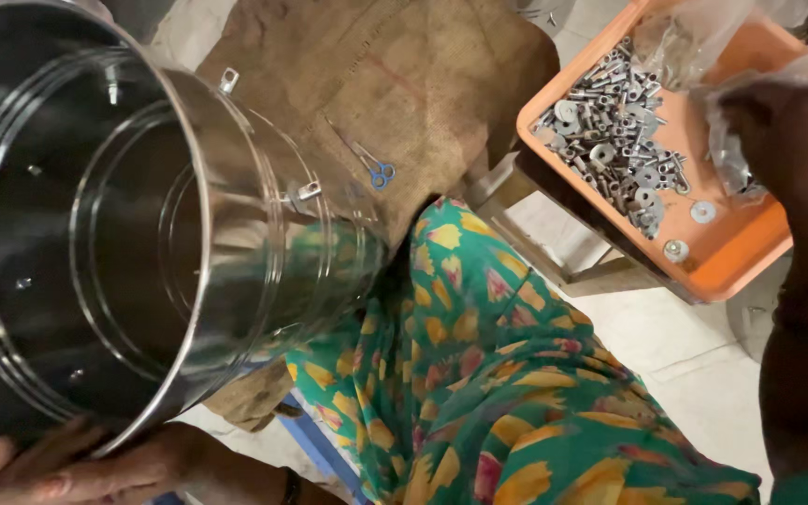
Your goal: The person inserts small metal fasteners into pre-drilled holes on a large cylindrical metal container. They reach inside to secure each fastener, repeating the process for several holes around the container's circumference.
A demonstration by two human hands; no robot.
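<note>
Steel drum (pixel 142 234) lies tipped on the person's lap, its rim gripped from below by the left hand (pixel 67 468). Well apart, the right hand (pixel 787 140) pinches a clear plastic bag (pixel 731 159) over the orange tray (pixel 741 252) of bolts (pixel 610 131).

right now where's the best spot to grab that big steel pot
Probably the rolled rim of the steel pot, from below, where the left hand already cups it. The pot lies tilted with its mouth toward the camera, and its polished wall looks slippery.
</note>
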